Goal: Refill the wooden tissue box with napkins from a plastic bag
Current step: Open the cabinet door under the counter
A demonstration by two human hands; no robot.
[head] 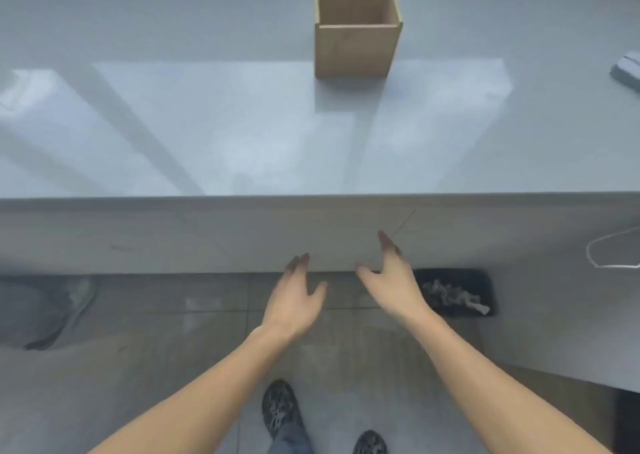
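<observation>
Wooden tissue box (356, 34): stands upright on the far part of the desk, a little right of centre. Its top is open; the inner walls show but its floor does not, so whether anything lies inside cannot be told.
Desk (242, 134): a glossy pale grey top with bright reflections across it; its front edge runs straight across the middle of the view, and a plain grey front panel drops below it.
Left hand (294, 297): held in the air in front of the desk's front panel, below the level of the top, palm turned inward toward the other hand. Its fingers (299, 263) are stretched out and loosely spread, holding nothing.
Right hand (389, 277): just beside the left, also in front of the panel, palm facing inward. Its fingers (386, 242) are wide and point up toward the desk edge, thumb spread apart; it holds nothing.
Both hands: well apart from the box, which sits farther back on the desk.
Black tray (481, 280): on the floor just right of the right hand, with crumpled pale material in it.
Grey object (627, 70): at the right edge of the desk, cut off by the frame; too blurred to name.
White hanger (609, 251): at the right edge, partly out of view.
Shoes (278, 408): dark patterned pair on the tiled floor below the arms.
</observation>
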